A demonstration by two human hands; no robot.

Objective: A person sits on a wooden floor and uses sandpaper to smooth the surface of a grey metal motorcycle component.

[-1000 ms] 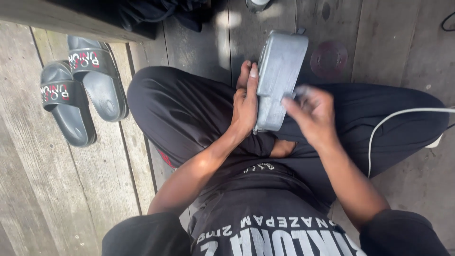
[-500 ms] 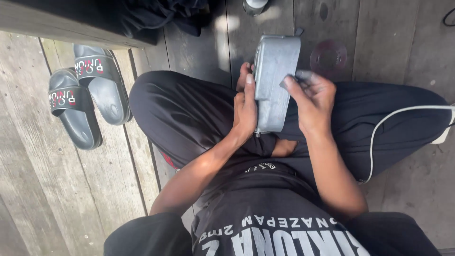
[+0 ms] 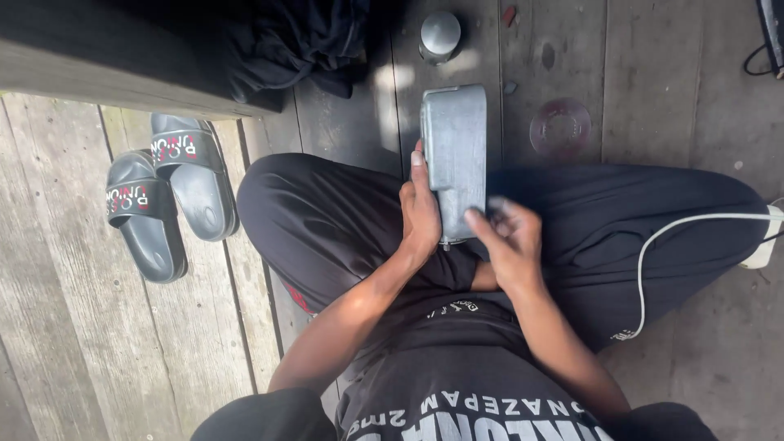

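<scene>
Grey cast metal forms the elongated housing held over the seated person's lap, a rounded oblong cover with dull, slightly scuffed faces. Its long axis runs away from the body, with the far end pointing toward the small round metal cap on the floorboards and the near end resting at the crossed legs, where a small stud or bolt appears to project from the lower edge. The left hand is closed on the housing's left flank, thumb laid up along the edge and fingers wrapped behind, so this grip is clamped on the part. The right hand is at the near right corner; it is motion-blurred, its fingertips touch or work at the surface, and whether it is clamped on the housing or pinching something small cannot be told. Judged from its look, the housing is rigid and moderately heavy for its size, will not flex, and its smooth, rounded faces may be slippery if oily; it is not fragile, though it could dent the boards or bruise a leg if dropped. The best hold is across the narrow width at mid-length, on the flat side walls. A pair of grey slide sandals lies well apart to the left, a thin disc sits on the boards to the right, and a white cable crosses the right leg.
</scene>
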